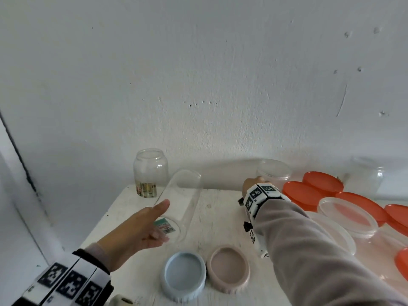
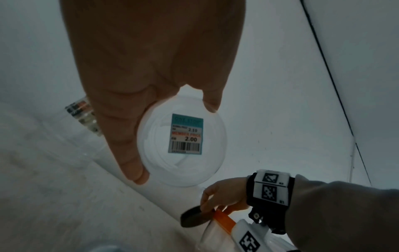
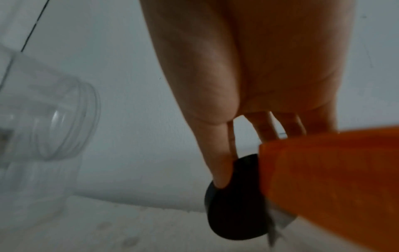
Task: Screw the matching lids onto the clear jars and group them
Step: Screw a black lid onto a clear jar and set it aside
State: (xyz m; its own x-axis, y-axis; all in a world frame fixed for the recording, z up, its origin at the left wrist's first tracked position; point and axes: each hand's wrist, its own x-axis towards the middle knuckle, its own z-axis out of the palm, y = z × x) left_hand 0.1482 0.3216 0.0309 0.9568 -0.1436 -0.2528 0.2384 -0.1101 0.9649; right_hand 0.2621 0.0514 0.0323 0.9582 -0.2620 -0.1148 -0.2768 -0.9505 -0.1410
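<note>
My left hand (image 1: 162, 220) grips a tall clear jar (image 1: 181, 195) near its base and holds it tilted above the white table (image 1: 216, 219), with its mouth pointing at the wall. The left wrist view shows the jar's base (image 2: 183, 167) with a price sticker (image 2: 186, 134), and my thumb and fingers (image 2: 116, 136) curled round it. My right hand (image 1: 254, 182) reaches to the back of the table; its fingers are hidden in the head view. The right wrist view shows thumb and forefinger (image 3: 218, 163) pinching a small black lid (image 3: 235, 204) beside an orange lid (image 3: 323, 179).
A glass jar (image 1: 150, 171) with a label stands by the wall. A blue lid (image 1: 184, 276) and a pink lid (image 1: 229, 269) lie upside down at the front. Several orange lids (image 1: 322, 181), clear lids (image 1: 347, 214) and clear containers (image 1: 273, 171) crowd the right side.
</note>
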